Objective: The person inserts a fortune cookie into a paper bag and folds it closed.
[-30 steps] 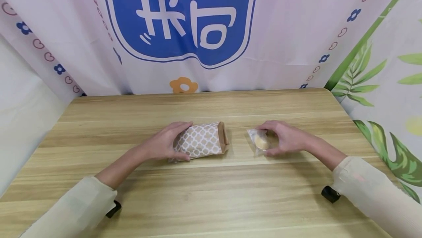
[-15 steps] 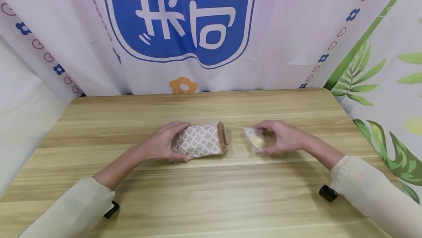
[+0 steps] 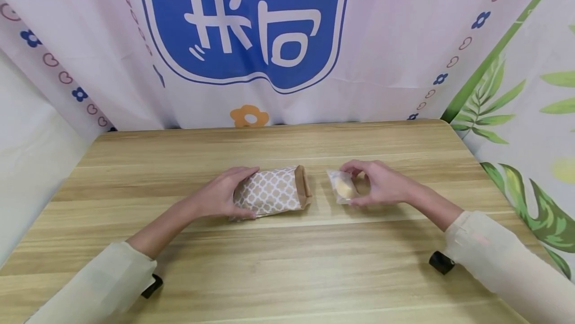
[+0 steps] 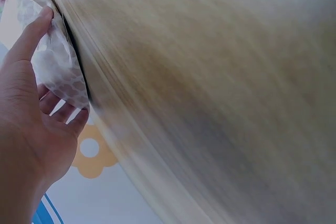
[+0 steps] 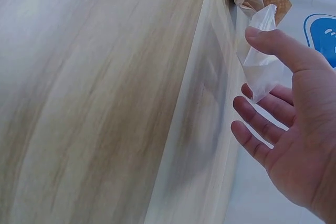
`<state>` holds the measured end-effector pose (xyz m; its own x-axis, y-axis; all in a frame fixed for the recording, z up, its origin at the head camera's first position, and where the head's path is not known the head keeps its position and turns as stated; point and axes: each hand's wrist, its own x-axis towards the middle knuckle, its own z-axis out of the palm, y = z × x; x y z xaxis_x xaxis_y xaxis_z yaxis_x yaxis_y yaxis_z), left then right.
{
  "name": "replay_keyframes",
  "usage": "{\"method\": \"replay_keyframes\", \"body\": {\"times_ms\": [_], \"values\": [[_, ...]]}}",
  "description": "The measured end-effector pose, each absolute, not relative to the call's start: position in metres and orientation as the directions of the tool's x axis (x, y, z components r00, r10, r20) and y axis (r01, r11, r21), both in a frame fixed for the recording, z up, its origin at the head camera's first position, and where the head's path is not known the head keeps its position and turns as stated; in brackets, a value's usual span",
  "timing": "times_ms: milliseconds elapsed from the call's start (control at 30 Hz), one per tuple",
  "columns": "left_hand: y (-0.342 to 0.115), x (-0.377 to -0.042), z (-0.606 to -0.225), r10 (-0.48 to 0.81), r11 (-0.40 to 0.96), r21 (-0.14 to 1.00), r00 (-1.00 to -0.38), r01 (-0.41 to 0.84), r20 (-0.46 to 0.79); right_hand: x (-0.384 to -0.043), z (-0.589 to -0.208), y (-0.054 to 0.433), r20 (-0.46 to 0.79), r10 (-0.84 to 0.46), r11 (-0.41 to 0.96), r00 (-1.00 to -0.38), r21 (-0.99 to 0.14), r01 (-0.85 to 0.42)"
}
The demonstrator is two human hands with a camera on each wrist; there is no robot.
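Note:
A brown paper bag (image 3: 271, 190) with a white lattice pattern lies on its side at the middle of the table, its mouth facing right. My left hand (image 3: 220, 195) grips its other end, thumb on the near side and fingers on the far side. To the right of the mouth, my right hand (image 3: 382, 184) holds a small clear packet (image 3: 343, 188) with a round, pale yellow piece inside, perhaps a pastry. A short gap separates packet and bag. In the right wrist view, thumb and fingers hold the packet's edges (image 5: 262, 69). What the bag contains is hidden.
The wooden table (image 3: 278, 274) ends at the back against a hanging cloth (image 3: 373, 64) with a blue emblem. Leaf-patterned cloth (image 3: 530, 174) hangs at the right. Black wrist mounts (image 3: 441, 262) show under both sleeves.
My right hand has moved left with the clear packet, bringing it nearer to the bag's mouth, and the packet looks slightly raised. My left hand and the bag have hardly moved.

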<state>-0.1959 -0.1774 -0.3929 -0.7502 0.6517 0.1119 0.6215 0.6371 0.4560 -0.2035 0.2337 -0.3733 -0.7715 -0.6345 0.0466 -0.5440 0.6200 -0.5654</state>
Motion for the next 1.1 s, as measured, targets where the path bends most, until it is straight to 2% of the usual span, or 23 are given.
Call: {"method": "replay_keyframes", "body": {"times_ms": [567,833,1100], "values": [[-0.177,-0.197,-0.394,0.658,0.632,0.466,-0.746,0.619,0.099,-0.203,-0.372,0.223,0.068,-0.647,0.573,-0.760,-0.614,-0.543],[-0.177,-0.197,-0.393,0.655,0.631,0.474,-0.749,0.614,0.098,-0.205,-0.371,0.217,0.142,-0.654,0.530,-0.743,-0.615,-0.584],[-0.178,-0.197,-0.393,0.658,0.630,0.472,-0.746,0.617,0.097,-0.205,-0.368,0.211,0.155,-0.666,0.518,-0.730,-0.608,-0.602]]}}
